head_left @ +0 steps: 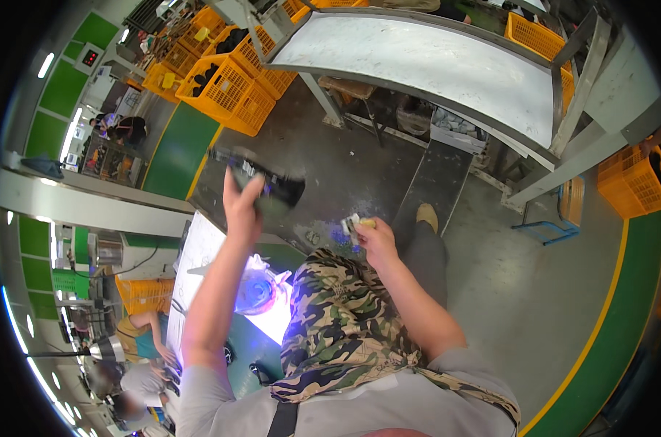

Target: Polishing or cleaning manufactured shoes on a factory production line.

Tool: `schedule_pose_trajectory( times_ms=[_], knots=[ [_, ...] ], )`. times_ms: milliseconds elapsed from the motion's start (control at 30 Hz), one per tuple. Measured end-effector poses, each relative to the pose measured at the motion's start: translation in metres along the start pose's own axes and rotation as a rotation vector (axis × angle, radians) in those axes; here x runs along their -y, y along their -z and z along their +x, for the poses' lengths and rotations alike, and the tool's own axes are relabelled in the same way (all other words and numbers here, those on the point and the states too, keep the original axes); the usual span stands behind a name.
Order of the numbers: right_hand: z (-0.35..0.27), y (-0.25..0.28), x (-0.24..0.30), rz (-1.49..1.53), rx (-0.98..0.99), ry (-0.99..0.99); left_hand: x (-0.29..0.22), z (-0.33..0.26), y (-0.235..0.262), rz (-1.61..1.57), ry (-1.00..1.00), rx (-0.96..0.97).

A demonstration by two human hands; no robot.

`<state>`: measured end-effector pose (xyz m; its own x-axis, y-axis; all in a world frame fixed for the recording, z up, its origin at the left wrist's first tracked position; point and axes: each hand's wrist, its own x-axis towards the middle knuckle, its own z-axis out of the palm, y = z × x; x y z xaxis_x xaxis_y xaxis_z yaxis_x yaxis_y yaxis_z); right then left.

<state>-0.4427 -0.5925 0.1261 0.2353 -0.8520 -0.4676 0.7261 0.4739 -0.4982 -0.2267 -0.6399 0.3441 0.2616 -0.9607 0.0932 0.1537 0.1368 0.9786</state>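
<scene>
My left hand is raised in front of me, thumb and fingers closed on a dark, shoe-like object, blurred by motion. Its far end is black with a few pale marks. Lower and to the right, my right hand pinches a small brush-like thing, whitish at one end with a yellow part near the fingers; its exact kind is unclear. Left of my camouflage apron, a round, clear container glows blue-violet on a brightly lit white work surface.
Yellow crates with black items stand at the far left. A white-topped metal-framed table spans the far side. A blue-framed stool stands at the right. Co-workers sit at the lower left. Dark flooring lies beneath my hands.
</scene>
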Motion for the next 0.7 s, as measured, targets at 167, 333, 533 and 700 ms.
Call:
schedule_pose_trajectory(
  times_ms=[167, 333, 533, 700],
  knots=[
    [0.026, 0.064, -0.022, -0.094, -0.091, -0.028, -0.018, 0.168, -0.124, 0.342, -0.158, 0.214],
    [0.044, 0.070, -0.019, -0.118, -0.060, 0.036, 0.005, 0.253, -0.224, 1.153, -0.485, 0.149],
    [0.054, 0.076, -0.042, -0.254, -0.081, 0.000, 0.034, 0.206, -0.217, 1.226, -0.422, 0.212],
    [0.065, 0.091, -0.044, -0.258, -0.087, 0.010, 0.012, 0.023, -0.058, 0.958, -0.491, 0.388]
  ],
)
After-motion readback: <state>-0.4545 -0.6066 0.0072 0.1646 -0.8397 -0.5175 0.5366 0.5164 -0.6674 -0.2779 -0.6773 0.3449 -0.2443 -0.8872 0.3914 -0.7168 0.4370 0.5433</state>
